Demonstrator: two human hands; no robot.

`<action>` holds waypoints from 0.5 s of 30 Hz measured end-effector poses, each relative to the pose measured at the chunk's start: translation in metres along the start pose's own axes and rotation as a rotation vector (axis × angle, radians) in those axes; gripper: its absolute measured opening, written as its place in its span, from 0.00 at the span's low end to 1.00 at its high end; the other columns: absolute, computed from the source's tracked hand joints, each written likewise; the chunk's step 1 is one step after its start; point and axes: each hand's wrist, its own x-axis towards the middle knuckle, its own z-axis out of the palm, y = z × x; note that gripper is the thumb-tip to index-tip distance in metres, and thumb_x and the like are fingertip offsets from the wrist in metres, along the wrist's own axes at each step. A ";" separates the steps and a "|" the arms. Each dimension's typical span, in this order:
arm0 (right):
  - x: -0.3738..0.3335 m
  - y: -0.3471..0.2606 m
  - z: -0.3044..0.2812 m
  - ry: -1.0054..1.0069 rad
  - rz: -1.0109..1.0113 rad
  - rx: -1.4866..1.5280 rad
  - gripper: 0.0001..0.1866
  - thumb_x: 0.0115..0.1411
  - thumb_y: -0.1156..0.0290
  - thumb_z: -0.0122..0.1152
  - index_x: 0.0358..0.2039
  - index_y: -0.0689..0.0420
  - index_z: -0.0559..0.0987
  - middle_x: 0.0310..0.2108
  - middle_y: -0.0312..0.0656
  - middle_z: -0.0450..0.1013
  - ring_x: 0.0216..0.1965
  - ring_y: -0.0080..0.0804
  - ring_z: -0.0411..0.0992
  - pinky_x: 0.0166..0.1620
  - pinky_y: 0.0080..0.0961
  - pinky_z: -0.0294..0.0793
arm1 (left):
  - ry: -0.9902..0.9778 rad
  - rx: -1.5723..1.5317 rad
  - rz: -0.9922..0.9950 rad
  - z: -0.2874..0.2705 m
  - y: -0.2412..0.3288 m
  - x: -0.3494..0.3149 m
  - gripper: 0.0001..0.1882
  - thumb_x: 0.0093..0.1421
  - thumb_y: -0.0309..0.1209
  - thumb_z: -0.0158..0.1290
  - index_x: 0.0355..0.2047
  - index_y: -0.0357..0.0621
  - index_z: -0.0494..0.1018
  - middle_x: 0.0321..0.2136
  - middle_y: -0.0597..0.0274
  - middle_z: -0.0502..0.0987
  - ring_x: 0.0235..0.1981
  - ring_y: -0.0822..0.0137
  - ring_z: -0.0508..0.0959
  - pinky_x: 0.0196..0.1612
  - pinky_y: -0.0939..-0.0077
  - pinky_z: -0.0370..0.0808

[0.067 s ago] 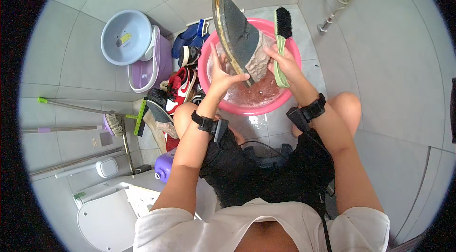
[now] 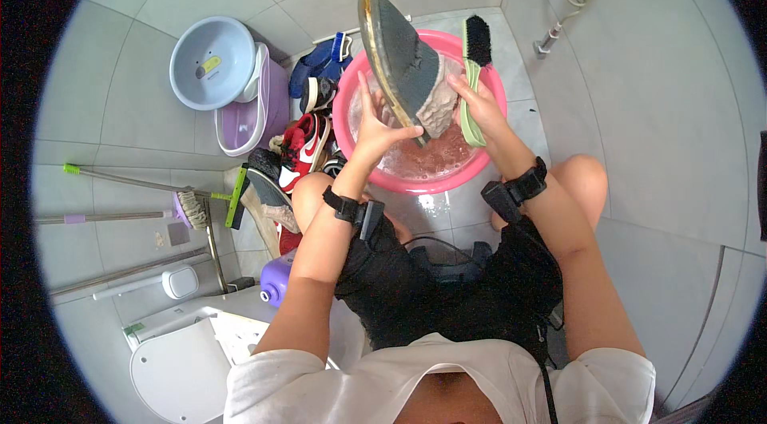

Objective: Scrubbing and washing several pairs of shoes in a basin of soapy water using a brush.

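A dark grey shoe [image 2: 401,53] with a pale fleece lining and a yellowed sole edge is held tilted over a pink basin [image 2: 427,184]. My left hand [image 2: 374,132] grips the sole side near its lower end, thumb in front. A green-handled scrub brush [image 2: 471,77] with black bristles stands bristle end up in my right hand [image 2: 483,108]. The thumb of that hand is at the fleece edge of the shoe; its other fingers are partly hidden. Cloudy, reddish-looking water [image 2: 423,160] with bubbles lies in the basin.
Left of the basin are several shoes, including a red and white sneaker [image 2: 302,140], and blue slippers [image 2: 319,65]. A light blue basin [image 2: 212,65] rests by a purple bucket [image 2: 240,128]. Mops and a squeegee [image 2: 237,196] lean nearby. A purple bottle [image 2: 276,280] stands beside my left arm.
The shoe has shifted very slightly right and down in my hands. The brush top has dipped slightly. Otherwise my hands keep almost the same place.
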 end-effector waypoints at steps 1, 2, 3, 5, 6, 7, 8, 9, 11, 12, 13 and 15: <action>-0.005 -0.002 0.004 0.040 0.006 -0.002 0.09 0.55 0.65 0.60 0.28 0.50 0.68 0.23 0.28 0.65 0.22 0.16 0.64 0.24 0.14 0.63 | -0.033 0.072 0.067 0.000 -0.003 0.001 0.73 0.31 0.23 0.68 0.60 0.53 0.18 0.55 0.45 0.56 0.57 0.55 0.58 0.59 0.65 0.56; -0.008 -0.002 0.007 0.080 0.011 -0.003 0.08 0.56 0.64 0.59 0.30 0.52 0.71 0.25 0.29 0.67 0.25 0.17 0.66 0.27 0.15 0.65 | -0.034 0.074 0.065 0.000 -0.006 0.000 0.73 0.31 0.23 0.68 0.60 0.53 0.18 0.55 0.45 0.56 0.57 0.55 0.58 0.59 0.65 0.56; -0.008 0.001 0.009 0.081 0.013 -0.001 0.08 0.56 0.64 0.59 0.30 0.52 0.71 0.25 0.29 0.67 0.25 0.17 0.66 0.27 0.15 0.65 | -0.054 0.218 0.086 0.000 -0.010 -0.002 0.73 0.31 0.26 0.69 0.60 0.51 0.17 0.57 0.43 0.53 0.58 0.54 0.57 0.59 0.65 0.54; -0.008 0.005 0.015 0.072 -0.100 0.173 0.10 0.56 0.66 0.58 0.36 0.56 0.72 0.30 0.32 0.70 0.31 0.20 0.69 0.34 0.18 0.68 | -0.132 0.355 0.097 0.003 -0.007 -0.002 0.74 0.31 0.31 0.70 0.58 0.43 0.15 0.60 0.39 0.45 0.61 0.52 0.52 0.61 0.66 0.49; -0.010 0.006 0.017 0.075 -0.101 0.175 0.10 0.56 0.66 0.58 0.36 0.56 0.72 0.30 0.32 0.70 0.31 0.20 0.69 0.34 0.18 0.68 | -0.136 0.356 0.096 0.003 -0.006 -0.003 0.74 0.31 0.31 0.70 0.58 0.43 0.15 0.60 0.39 0.45 0.61 0.52 0.52 0.61 0.66 0.49; -0.012 0.006 0.019 0.099 -0.173 0.135 0.11 0.56 0.67 0.58 0.38 0.58 0.72 0.32 0.34 0.71 0.32 0.21 0.69 0.36 0.18 0.68 | -0.166 0.417 0.106 0.003 -0.007 -0.004 0.74 0.32 0.32 0.70 0.58 0.42 0.15 0.60 0.39 0.44 0.61 0.53 0.52 0.61 0.67 0.49; -0.014 0.005 0.019 0.124 -0.244 0.095 0.13 0.56 0.69 0.58 0.41 0.59 0.72 0.34 0.36 0.72 0.34 0.22 0.70 0.37 0.19 0.68 | -0.197 0.478 0.117 0.003 -0.007 -0.004 0.74 0.32 0.32 0.70 0.58 0.41 0.15 0.60 0.39 0.43 0.61 0.53 0.51 0.61 0.67 0.49; -0.009 0.011 0.013 0.157 -0.210 0.103 0.10 0.54 0.72 0.59 0.37 0.60 0.72 0.32 0.34 0.70 0.30 0.20 0.68 0.34 0.19 0.68 | -0.216 0.471 0.083 -0.001 -0.008 -0.004 0.71 0.33 0.28 0.67 0.59 0.42 0.17 0.61 0.42 0.42 0.61 0.54 0.50 0.61 0.69 0.50; 0.000 0.023 0.004 0.171 -0.291 -0.037 0.09 0.53 0.73 0.60 0.34 0.60 0.71 0.29 0.32 0.69 0.28 0.19 0.67 0.32 0.20 0.67 | -0.141 0.388 0.075 -0.013 -0.010 0.000 0.68 0.34 0.25 0.64 0.59 0.42 0.19 0.61 0.43 0.43 0.61 0.54 0.51 0.61 0.69 0.51; 0.003 0.029 0.000 0.188 -0.372 -0.182 0.09 0.51 0.75 0.60 0.31 0.59 0.70 0.27 0.31 0.67 0.26 0.19 0.65 0.30 0.21 0.67 | -0.068 0.300 0.067 -0.021 -0.013 0.003 0.65 0.36 0.22 0.61 0.60 0.41 0.21 0.61 0.45 0.44 0.61 0.55 0.52 0.61 0.69 0.52; -0.002 0.027 0.005 0.232 -0.403 -0.211 0.13 0.50 0.75 0.62 0.25 0.54 0.64 0.21 0.27 0.59 0.22 0.14 0.58 0.24 0.16 0.59 | 0.080 0.208 0.001 -0.027 -0.015 0.005 0.58 0.37 0.20 0.55 0.62 0.41 0.28 0.61 0.47 0.46 0.60 0.55 0.53 0.60 0.68 0.54; 0.010 0.044 -0.014 0.200 -0.426 -0.356 0.11 0.48 0.76 0.62 0.25 0.56 0.66 0.20 0.29 0.61 0.22 0.18 0.60 0.26 0.19 0.62 | 0.289 0.427 0.130 -0.039 -0.019 0.004 0.50 0.38 0.23 0.56 0.61 0.39 0.41 0.58 0.45 0.51 0.58 0.51 0.56 0.60 0.66 0.54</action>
